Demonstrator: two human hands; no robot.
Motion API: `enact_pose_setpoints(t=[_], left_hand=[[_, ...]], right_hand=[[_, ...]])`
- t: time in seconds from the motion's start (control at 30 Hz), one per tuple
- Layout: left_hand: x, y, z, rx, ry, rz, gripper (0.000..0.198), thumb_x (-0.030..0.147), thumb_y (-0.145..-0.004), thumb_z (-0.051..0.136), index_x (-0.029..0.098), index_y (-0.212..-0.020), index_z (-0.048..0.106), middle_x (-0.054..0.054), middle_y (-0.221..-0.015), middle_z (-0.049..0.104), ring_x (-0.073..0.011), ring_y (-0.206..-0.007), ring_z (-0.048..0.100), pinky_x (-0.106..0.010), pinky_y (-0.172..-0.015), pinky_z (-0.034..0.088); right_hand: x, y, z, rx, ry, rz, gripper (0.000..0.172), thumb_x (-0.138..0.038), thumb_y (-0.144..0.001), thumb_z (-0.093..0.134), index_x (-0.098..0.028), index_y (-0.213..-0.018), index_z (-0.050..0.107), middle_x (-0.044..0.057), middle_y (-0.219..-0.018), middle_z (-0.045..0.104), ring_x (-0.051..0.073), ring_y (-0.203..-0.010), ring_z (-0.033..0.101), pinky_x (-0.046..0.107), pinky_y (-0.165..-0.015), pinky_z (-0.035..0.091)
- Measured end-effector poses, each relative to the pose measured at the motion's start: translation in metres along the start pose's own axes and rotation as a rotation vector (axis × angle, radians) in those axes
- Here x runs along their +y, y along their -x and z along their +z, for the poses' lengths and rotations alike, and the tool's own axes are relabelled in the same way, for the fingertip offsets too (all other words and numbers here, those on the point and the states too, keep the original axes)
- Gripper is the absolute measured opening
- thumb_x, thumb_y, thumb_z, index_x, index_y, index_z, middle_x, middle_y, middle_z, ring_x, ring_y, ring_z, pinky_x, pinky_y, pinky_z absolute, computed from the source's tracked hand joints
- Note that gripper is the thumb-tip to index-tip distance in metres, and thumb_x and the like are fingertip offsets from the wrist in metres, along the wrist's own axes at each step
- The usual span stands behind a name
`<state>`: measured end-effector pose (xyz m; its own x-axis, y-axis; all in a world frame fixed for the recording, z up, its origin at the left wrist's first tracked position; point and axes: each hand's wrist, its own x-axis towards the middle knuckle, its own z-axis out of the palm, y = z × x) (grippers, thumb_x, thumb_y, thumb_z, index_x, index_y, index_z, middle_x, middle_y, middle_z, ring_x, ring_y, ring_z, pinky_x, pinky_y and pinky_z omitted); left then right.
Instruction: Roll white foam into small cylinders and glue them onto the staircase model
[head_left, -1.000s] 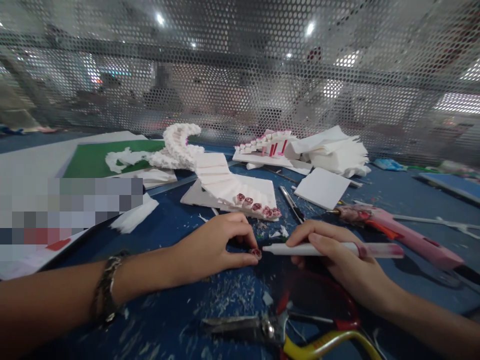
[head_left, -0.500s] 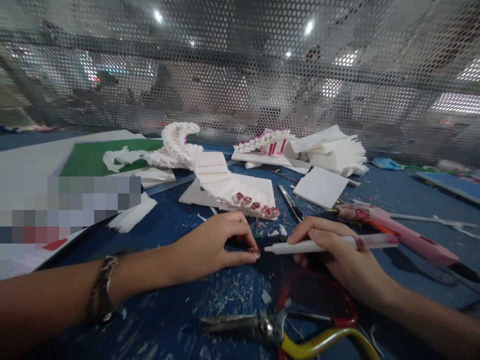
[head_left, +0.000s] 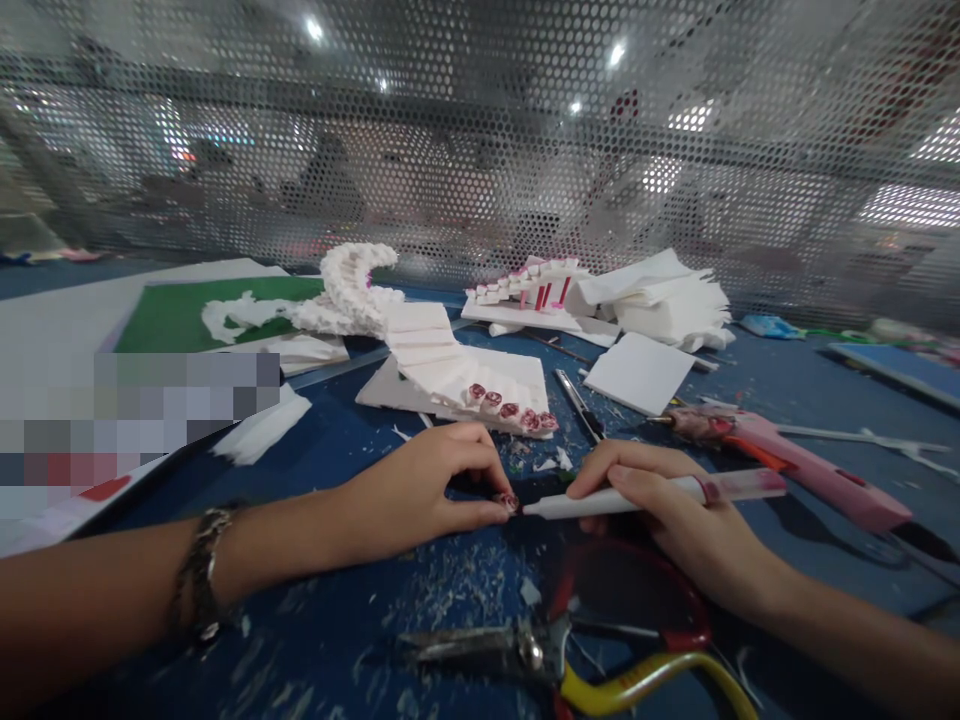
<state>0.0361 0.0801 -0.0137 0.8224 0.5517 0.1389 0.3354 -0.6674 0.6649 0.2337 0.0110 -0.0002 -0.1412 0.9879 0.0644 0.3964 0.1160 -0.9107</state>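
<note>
Between thumb and index finger, my left hand (head_left: pixel 442 485) pinches a small dark-red and white rolled piece (head_left: pixel 508 502) just over the blue table. My right hand (head_left: pixel 667 500) grips a white marker (head_left: pixel 600 499) with a pinkish rear end, its tip pointing left at the small piece and touching or almost touching it. Behind my left hand stands a white stepped model (head_left: pixel 431 350), with several similar dark-red rolled pieces (head_left: pixel 509 411) along its front edge.
Red-and-yellow-handled cutters (head_left: pixel 532 650) lie in front of my hands. A utility knife (head_left: pixel 579 404), a white square (head_left: pixel 640 373) and a pink glue gun (head_left: pixel 810 465) lie beyond and right. Farther back are a second model (head_left: pixel 532 290), crumpled white sheets (head_left: pixel 667 305) and green sheet (head_left: pixel 165 315).
My right hand has moved slightly left, bringing the marker's tip up to the small piece. My left hand has hardly moved.
</note>
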Motion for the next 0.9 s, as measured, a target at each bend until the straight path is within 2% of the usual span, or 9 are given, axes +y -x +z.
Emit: enact_pose_setpoints(t=[0.13, 0.23, 0.63, 0.77, 0.9], left_hand=[[0.0004, 0.0002, -0.0003, -0.002, 0.007, 0.002, 0.010, 0.024, -0.075, 0.058, 0.016, -0.079, 0.063, -0.002, -0.080, 0.052, -0.0123, -0.075, 0.053, -0.022, -0.067, 0.042], [-0.0005, 0.0009, -0.0003, 0.003, 0.014, 0.017, 0.009, 0.022, -0.075, 0.057, 0.016, -0.080, 0.063, -0.001, -0.081, 0.053, -0.0118, -0.076, 0.054, -0.021, -0.068, 0.041], [-0.0023, 0.0011, -0.0002, 0.003, 0.001, 0.032, 0.010, 0.023, -0.075, 0.058, 0.016, -0.080, 0.063, -0.001, -0.080, 0.053, -0.0118, -0.075, 0.054, -0.022, -0.067, 0.041], [-0.0025, 0.0015, -0.0003, 0.000, 0.011, 0.049, 0.009, 0.021, -0.075, 0.058, 0.015, -0.080, 0.063, -0.001, -0.080, 0.053, -0.0115, -0.075, 0.054, -0.021, -0.067, 0.041], [-0.0021, 0.0019, -0.0004, -0.002, 0.004, 0.044, 0.009, 0.022, -0.075, 0.058, 0.015, -0.080, 0.063, -0.001, -0.080, 0.053, -0.0119, -0.075, 0.054, -0.022, -0.067, 0.041]], right_hand=[[0.0012, -0.0003, 0.0005, -0.006, -0.100, 0.018, 0.024, -0.025, -0.075, 0.042, -0.018, -0.064, 0.062, 0.000, -0.056, 0.058, 0.010, -0.052, 0.052, 0.020, -0.047, 0.038], [0.0008, -0.0001, 0.0006, -0.034, -0.065, 0.007, 0.022, -0.023, -0.074, 0.043, -0.018, -0.064, 0.063, 0.000, -0.056, 0.058, 0.010, -0.052, 0.052, 0.019, -0.046, 0.036], [0.0007, -0.0003, 0.0009, 0.004, -0.089, 0.010, 0.024, -0.025, -0.075, 0.042, -0.018, -0.065, 0.062, -0.001, -0.056, 0.058, 0.009, -0.051, 0.051, 0.018, -0.046, 0.037], [-0.0014, 0.0010, 0.0012, -0.038, -0.036, -0.029, 0.022, -0.023, -0.075, 0.042, -0.018, -0.065, 0.062, 0.000, -0.059, 0.060, 0.009, -0.055, 0.053, 0.018, -0.048, 0.038], [-0.0025, 0.0018, 0.0006, -0.009, -0.007, -0.045, 0.025, -0.023, -0.076, 0.040, -0.018, -0.065, 0.062, 0.000, -0.058, 0.058, 0.009, -0.053, 0.051, 0.018, -0.046, 0.036]])
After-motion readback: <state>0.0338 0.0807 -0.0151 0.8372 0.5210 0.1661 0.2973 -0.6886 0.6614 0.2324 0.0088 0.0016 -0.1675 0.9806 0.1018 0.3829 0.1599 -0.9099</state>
